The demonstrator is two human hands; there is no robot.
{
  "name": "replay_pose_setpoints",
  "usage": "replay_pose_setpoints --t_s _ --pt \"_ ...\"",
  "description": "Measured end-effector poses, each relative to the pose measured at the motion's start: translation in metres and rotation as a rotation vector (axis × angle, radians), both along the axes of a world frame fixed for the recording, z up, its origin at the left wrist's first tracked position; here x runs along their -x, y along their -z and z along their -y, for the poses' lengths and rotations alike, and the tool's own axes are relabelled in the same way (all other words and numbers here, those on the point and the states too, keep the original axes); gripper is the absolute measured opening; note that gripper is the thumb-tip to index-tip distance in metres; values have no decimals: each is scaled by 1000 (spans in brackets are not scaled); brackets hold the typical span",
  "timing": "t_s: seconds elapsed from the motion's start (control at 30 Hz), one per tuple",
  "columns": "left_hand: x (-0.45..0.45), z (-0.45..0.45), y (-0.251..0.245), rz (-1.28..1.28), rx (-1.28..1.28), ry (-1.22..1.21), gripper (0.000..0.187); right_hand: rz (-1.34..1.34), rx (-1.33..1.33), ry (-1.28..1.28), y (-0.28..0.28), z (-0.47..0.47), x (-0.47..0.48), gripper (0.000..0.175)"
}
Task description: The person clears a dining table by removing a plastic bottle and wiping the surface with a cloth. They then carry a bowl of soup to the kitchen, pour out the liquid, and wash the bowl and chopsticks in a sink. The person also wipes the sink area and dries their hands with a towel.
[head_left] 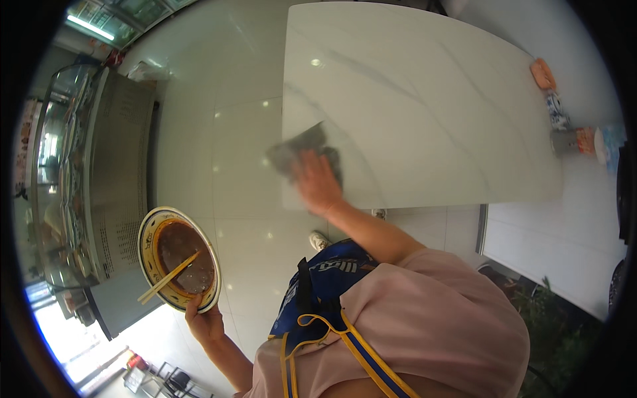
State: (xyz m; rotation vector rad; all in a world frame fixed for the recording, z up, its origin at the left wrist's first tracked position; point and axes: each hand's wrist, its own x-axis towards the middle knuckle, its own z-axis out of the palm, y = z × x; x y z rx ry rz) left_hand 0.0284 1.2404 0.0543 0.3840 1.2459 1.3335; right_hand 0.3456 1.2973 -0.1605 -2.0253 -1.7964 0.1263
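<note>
My left hand (205, 321) holds a patterned bowl (148, 244) by its rim, thumb over the edge, out over the floor. Inside the bowl is reddish-brown broth (179, 248). A pair of chopsticks (166, 279) rests in it and sticks out over the rim. My right hand (317, 184) presses on a grey cloth (316, 139) at the near left corner of a white marble-patterned table (423, 129); one end of the cloth reaches past the table's left edge. Hand and cloth are blurred.
Along the table's far right side, by the wall, stand an orange item (542, 73), a blue-and-white container (556, 109) and a tissue or cup-like holder (572, 142). A metal display counter (119, 174) runs along the left. White shoes (318, 241) show on the tiled floor. Green plants (552, 328) are lower right.
</note>
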Motion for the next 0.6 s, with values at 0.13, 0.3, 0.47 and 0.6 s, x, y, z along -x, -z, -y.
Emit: replay_pose_setpoints --t_s 0.13,0.3,0.47,0.6 --pt "12 -6 0 -69 -20 62 48 -91 -59 -112 12 43 -21 44" --pt "21 -14 5 -63 -106 113 58 269 23 751 43 176 -191 45" --pt "50 -43 12 6 -40 145 51 108 292 1241 19 187 -204 49" --pt "66 -67 9 54 35 163 30 -19 257 546 -14 104 -43 45"
